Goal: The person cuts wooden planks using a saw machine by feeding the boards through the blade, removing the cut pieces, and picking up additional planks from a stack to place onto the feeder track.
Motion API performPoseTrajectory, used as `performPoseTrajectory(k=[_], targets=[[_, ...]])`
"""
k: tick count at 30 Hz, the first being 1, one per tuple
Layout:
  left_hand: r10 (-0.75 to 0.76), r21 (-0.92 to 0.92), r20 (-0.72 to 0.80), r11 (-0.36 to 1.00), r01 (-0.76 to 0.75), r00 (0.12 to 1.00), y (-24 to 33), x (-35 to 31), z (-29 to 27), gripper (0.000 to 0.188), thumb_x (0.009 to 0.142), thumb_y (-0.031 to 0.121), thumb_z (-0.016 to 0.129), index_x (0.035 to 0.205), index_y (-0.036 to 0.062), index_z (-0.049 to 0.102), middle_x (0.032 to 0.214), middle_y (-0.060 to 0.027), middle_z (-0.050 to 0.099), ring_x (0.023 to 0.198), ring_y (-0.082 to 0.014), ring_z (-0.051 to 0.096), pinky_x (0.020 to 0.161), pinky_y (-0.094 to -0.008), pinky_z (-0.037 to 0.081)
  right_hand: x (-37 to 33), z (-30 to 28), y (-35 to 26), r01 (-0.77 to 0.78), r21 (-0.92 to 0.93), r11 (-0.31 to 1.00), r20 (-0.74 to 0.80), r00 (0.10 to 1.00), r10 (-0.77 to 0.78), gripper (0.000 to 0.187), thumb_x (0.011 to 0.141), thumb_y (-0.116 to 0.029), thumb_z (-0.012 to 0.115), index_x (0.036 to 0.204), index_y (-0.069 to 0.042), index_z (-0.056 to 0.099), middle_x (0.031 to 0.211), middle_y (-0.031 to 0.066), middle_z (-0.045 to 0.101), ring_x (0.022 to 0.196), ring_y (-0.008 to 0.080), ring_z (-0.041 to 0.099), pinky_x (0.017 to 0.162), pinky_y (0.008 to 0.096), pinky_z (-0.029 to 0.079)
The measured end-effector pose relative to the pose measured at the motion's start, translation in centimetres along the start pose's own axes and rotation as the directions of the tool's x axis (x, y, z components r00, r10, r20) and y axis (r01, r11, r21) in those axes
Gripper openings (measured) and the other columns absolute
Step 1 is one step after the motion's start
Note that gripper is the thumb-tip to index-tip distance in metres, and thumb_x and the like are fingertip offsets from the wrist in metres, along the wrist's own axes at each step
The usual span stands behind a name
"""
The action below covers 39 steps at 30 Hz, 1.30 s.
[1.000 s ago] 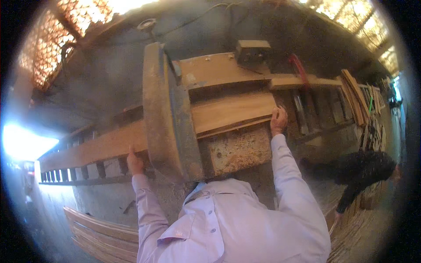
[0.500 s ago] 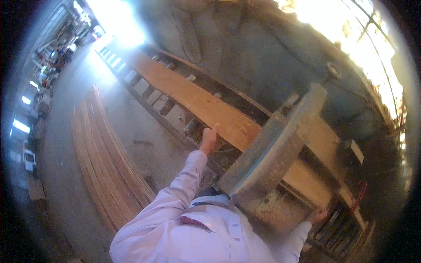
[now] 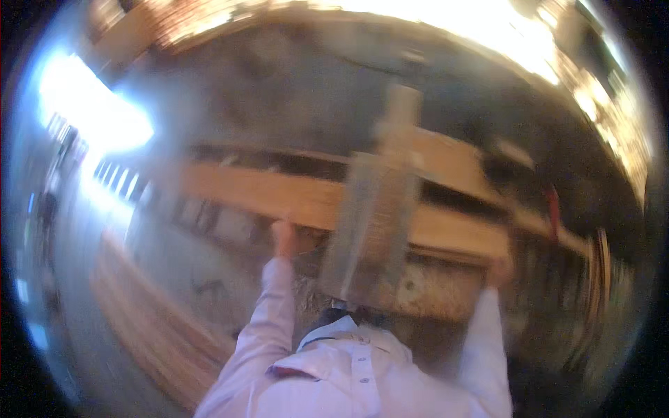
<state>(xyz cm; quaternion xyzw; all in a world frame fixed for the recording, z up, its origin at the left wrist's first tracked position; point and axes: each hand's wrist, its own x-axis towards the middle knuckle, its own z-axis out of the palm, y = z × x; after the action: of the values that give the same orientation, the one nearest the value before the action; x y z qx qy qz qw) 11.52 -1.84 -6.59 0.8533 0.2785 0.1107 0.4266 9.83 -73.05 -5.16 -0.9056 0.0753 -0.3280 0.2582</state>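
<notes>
A long wooden board (image 3: 258,191) runs from left to right beneath the dusty metal hood (image 3: 369,230) of a machine and comes out on its right side. My left hand (image 3: 283,238) is closed on the board's near edge, left of the hood, with a digit over the top. At the near right corner of the board is my right hand (image 3: 499,270), closed round the edge; motion blurs its fingers. The hood hides the middle stretch of the board.
Long wooden strips (image 3: 153,320) lie stacked on the floor to the left. A roller frame (image 3: 202,216) supports the board. A slatted rack (image 3: 557,279) and a red upright part (image 3: 554,212) stand at the right. Another wooden panel (image 3: 453,164) lies behind the hood.
The view has swung to the right, so the machine and board now lie nearly level across it. Both hands stay at the board on either side of the hood.
</notes>
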Motion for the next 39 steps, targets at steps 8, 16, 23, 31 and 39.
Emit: performPoseTrajectory(k=[8,16,23,31,39], targets=[[0.519,0.380,0.134,0.760,-0.528,0.844,-0.6,-1.6,-2.8,0.045,0.093,0.032,0.064,0.121,-0.0019,0.059,0.083,-0.0121,0.067,0.073,-0.0267,0.061,0.065,-0.0412,0.048,0.3,1.1,-1.1,-0.277,-0.298,0.913,-0.139,0.959,0.246,0.053,0.082,-0.041,0.069,0.114,0.001,0.063,0.132,0.0202,0.056,0.127,0.0374,0.047,0.108,0.0455,0.036],[0.078,-0.450,0.313,0.890,0.076,0.946,-3.7,-0.7,-4.8,0.043,0.095,0.015,0.058,0.136,0.0051,0.047,0.096,-0.0208,0.068,0.083,-0.0318,0.065,0.071,-0.0416,0.051,-0.4,-0.9,-3.2,-0.311,-0.202,0.929,-0.133,0.948,0.288,0.058,0.083,-0.050,0.067,0.112,0.000,0.063,0.135,0.0209,0.053,0.127,0.0379,0.046,0.109,0.0463,0.033],[0.401,0.056,0.016,0.914,-0.401,0.916,-5.7,0.0,-3.3,0.053,0.096,0.054,0.048,0.101,0.0033,0.060,0.096,-0.0166,0.069,0.087,-0.0280,0.066,0.074,-0.0422,0.053,0.0,-0.9,-3.6,-0.281,-0.199,0.939,-0.038,0.960,0.279,0.060,0.086,-0.052,0.065,0.114,0.001,0.062,0.136,0.0206,0.052,0.128,0.0386,0.044,0.108,0.0469,0.034],[0.347,0.370,0.036,0.867,-0.335,0.937,-8.0,0.8,-2.6,0.049,0.093,0.004,0.044,0.142,0.0080,0.041,0.092,-0.0273,0.062,0.085,-0.0436,0.059,0.073,-0.0488,0.047,0.0,0.1,-2.5,-0.278,-0.255,0.926,-0.055,0.961,0.273,0.062,0.087,-0.054,0.063,0.119,0.000,0.061,0.138,0.0178,0.051,0.130,0.0363,0.043,0.110,0.0460,0.033],[0.376,0.341,-0.111,0.884,-0.320,0.920,-5.4,-0.3,-2.5,0.038,0.099,0.012,0.042,0.135,0.0026,0.049,0.079,-0.0267,0.058,0.080,-0.0424,0.058,0.069,-0.0502,0.044,0.2,0.1,-2.5,-0.210,-0.254,0.944,-0.026,0.977,0.210,0.062,0.089,-0.052,0.062,0.117,0.003,0.062,0.134,0.0203,0.054,0.128,0.0368,0.046,0.110,0.0466,0.033]])
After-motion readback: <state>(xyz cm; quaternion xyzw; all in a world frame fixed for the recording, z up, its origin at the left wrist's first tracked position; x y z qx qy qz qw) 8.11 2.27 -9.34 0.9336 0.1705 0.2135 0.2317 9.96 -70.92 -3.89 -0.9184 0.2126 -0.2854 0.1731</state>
